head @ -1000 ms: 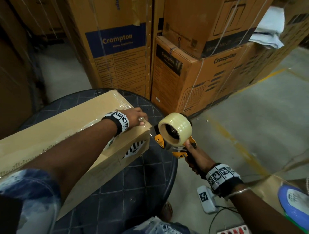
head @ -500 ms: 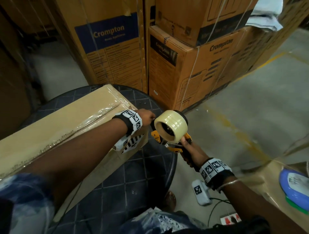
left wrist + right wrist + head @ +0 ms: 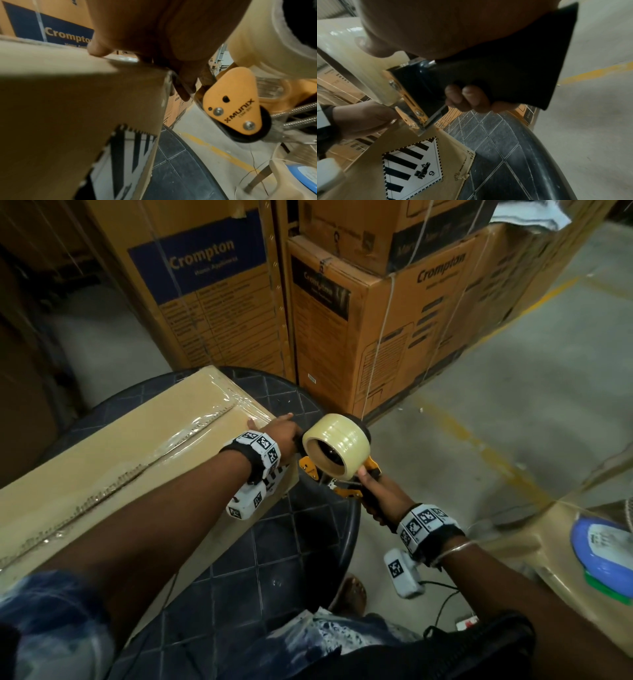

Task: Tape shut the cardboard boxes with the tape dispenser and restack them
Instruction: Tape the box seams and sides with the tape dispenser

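A long plain cardboard box (image 3: 102, 474) lies on a dark round table (image 3: 274, 559), with clear tape along its top seam. My left hand (image 3: 279, 431) grips the box's right end corner. Its thumb rests on top and its fingers (image 3: 183, 90) reach down the end face of the box (image 3: 68, 101). My right hand (image 3: 376, 501) grips the black handle of the orange tape dispenser (image 3: 337, 446), fingers (image 3: 467, 98) curled round it. The dispenser (image 3: 231, 102) hangs just off the box's end, touching my left hand (image 3: 363, 119). A hazard label shows on the box (image 3: 450, 142).
Tall printed cartons (image 3: 212, 296) and strapped ones (image 3: 394, 320) stand stacked behind the table. Concrete floor with a yellow line (image 3: 479, 446) opens to the right. A wrapped package with a blue-and-white item (image 3: 603, 549) sits at right, a cable and socket strip (image 3: 466, 623) below.
My left hand has slid from the box's top to its end corner. The dispenser has come in closer to the box's end, right against that hand.
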Demonstrator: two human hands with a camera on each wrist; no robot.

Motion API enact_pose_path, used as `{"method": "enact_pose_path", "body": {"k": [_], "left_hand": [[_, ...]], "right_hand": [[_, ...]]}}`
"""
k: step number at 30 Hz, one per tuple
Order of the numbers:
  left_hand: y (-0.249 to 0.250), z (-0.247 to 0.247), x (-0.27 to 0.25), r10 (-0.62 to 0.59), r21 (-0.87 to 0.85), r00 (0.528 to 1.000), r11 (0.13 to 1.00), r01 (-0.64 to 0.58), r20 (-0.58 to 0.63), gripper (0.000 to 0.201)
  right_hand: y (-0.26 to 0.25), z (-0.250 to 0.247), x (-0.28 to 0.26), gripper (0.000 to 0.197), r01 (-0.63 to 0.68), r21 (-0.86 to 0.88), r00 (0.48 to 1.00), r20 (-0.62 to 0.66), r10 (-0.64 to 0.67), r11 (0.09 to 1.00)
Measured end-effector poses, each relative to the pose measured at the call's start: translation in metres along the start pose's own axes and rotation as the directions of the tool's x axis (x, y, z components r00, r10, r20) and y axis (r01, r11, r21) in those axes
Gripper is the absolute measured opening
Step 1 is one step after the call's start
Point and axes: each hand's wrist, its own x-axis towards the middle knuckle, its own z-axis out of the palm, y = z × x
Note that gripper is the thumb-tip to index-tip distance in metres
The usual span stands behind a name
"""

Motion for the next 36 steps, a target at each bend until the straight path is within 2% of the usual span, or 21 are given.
{"method": "enact_pose_path", "body": {"k": [3,8,10,12,14,15,17,19,21,22,26,31,33,36], "left_hand": [[-0.001,0.01,0.003,-0.016,-0.023,0.998,1.0,0.015,-0.065,0.028],[-0.007,0.019,0.001,0.037,0.012,0.989,0.999,-0.035,-0.146,0.039],[-0.008,0.021,0.002,0.044,0.021,0.986,0.999,-0.042,-0.163,0.039],[-0.011,0.024,0.006,0.059,0.012,0.985,0.998,-0.058,-0.162,0.04],[-0.012,0.024,0.004,0.074,-0.074,0.99,0.994,-0.083,-0.117,0.058],[-0.012,0.022,0.003,0.072,-0.096,0.991,0.992,-0.083,-0.112,0.062],[-0.01,0.019,0.0,0.069,-0.055,0.983,0.995,-0.08,-0.169,0.041],[-0.01,0.021,0.001,0.077,-0.093,0.974,0.991,-0.098,-0.212,0.03],[-0.013,0.026,0.003,0.066,-0.22,0.972,0.969,-0.117,-0.226,0.016],[-0.014,0.028,0.004,0.057,-0.243,0.97,0.963,-0.116,-0.238,0.015],[-0.013,0.033,0.008,0.058,-0.134,0.954,0.986,-0.102,-0.294,0.015],[-0.011,0.032,0.007,0.019,-0.094,0.938,0.994,-0.055,-0.345,0.01],[-0.01,0.034,0.006,-0.014,-0.064,0.936,0.998,-0.009,-0.352,0.015],[-0.007,0.037,0.008,-0.09,-0.014,0.931,0.996,0.091,-0.354,0.041]], "right_hand": [[0.001,0.003,0.005,0.107,0.008,-0.057,1.0,-0.014,-0.009,0.998],[-0.001,0.007,0.009,0.073,0.034,-0.099,0.999,-0.019,-0.036,0.995],[0.002,0.008,0.014,0.076,0.036,-0.101,0.999,-0.036,-0.04,0.994],[0.007,0.008,0.019,0.086,0.062,-0.109,0.997,-0.038,-0.067,0.992],[0.014,0.007,0.026,0.097,0.087,-0.117,0.995,-0.033,-0.092,0.989],[0.016,0.007,0.028,0.096,0.096,-0.121,0.994,-0.036,-0.101,0.988],[0.019,0.006,0.032,0.088,0.095,-0.116,0.994,-0.049,-0.102,0.989],[0.024,0.001,0.036,0.091,0.06,-0.11,0.996,-0.067,-0.067,0.992],[0.034,-0.01,0.041,0.106,-0.041,-0.058,0.996,-0.083,0.036,0.997],[0.039,-0.016,0.042,0.107,-0.094,-0.013,0.993,-0.077,0.093,0.995],[0.048,-0.031,0.049,0.098,-0.183,0.151,0.982,-0.015,0.187,0.971],[0.031,-0.029,0.076,0.089,-0.315,0.139,0.946,0.129,0.299,0.939],[0.023,-0.025,0.091,0.087,-0.346,0.144,0.929,0.19,0.318,0.927],[0.017,-0.014,0.119,0.084,-0.374,0.192,0.915,0.235,0.328,0.907]]}}
